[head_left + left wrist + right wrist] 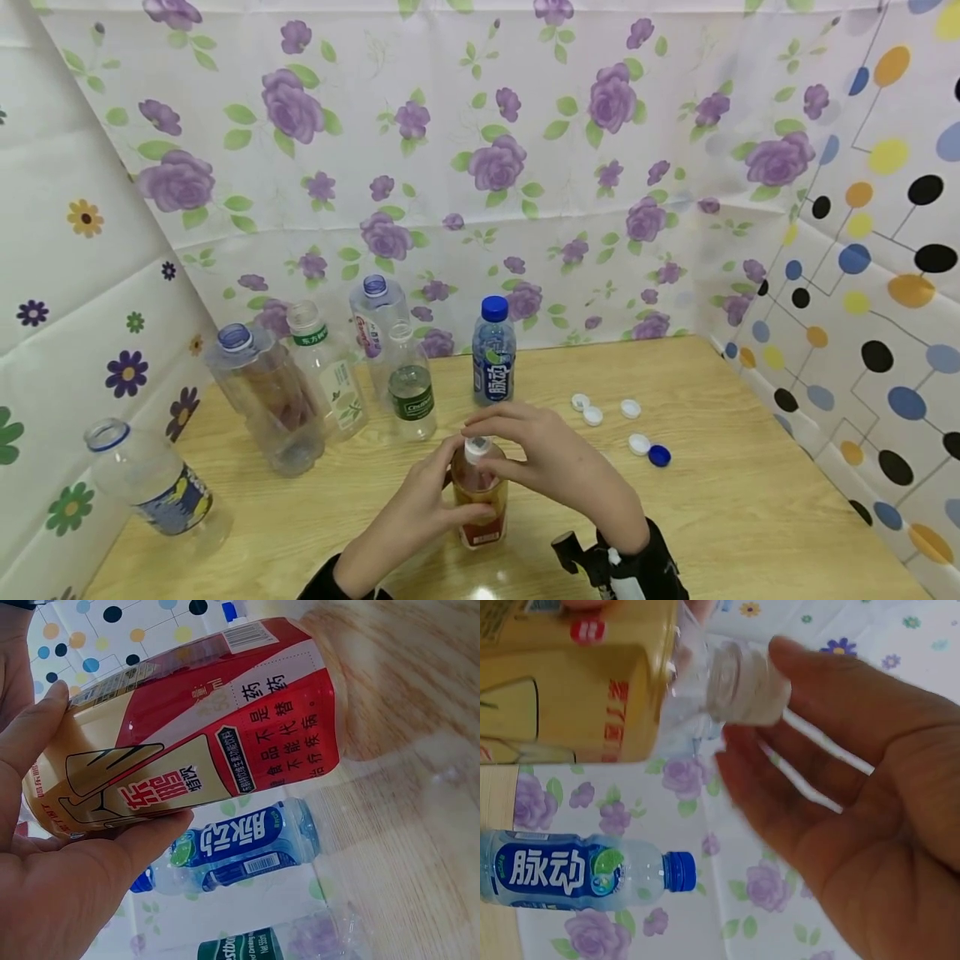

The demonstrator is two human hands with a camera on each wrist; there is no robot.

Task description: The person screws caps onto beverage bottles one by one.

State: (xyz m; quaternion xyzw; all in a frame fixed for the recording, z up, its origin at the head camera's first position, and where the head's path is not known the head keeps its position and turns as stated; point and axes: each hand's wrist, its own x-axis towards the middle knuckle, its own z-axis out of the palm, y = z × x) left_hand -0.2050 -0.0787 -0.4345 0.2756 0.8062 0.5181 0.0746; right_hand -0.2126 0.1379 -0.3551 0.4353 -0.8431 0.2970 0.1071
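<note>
L hand (422, 495) grips bottle (483, 530); R hand (546, 450) pinches cap (477, 450) — for a clean twist, prob. best to hold bottle upright, firm w/o squeezing.

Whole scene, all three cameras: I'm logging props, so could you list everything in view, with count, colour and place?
Held bottle: one, red and yellow, front of table
White cap: one, white, on held bottle
Blue bottle: one, blue with blue cap, behind held bottle
Clear bottles: five, clear, two with green labels, left of blue bottle
Loose caps: five, four white and one blue, right side of table
Table: one, light wood, under bottles and caps
Rose cloth: one, white with purple roses, behind table
Flowered cloth: one, white, multicoloured flowers, left
Dotted cloth: one, white, multicoloured dots, right
Wrist gear: one, black, right wrist
Left hand: one, bare, around held bottle
Right hand: one, bare, fingers around white cap
</note>
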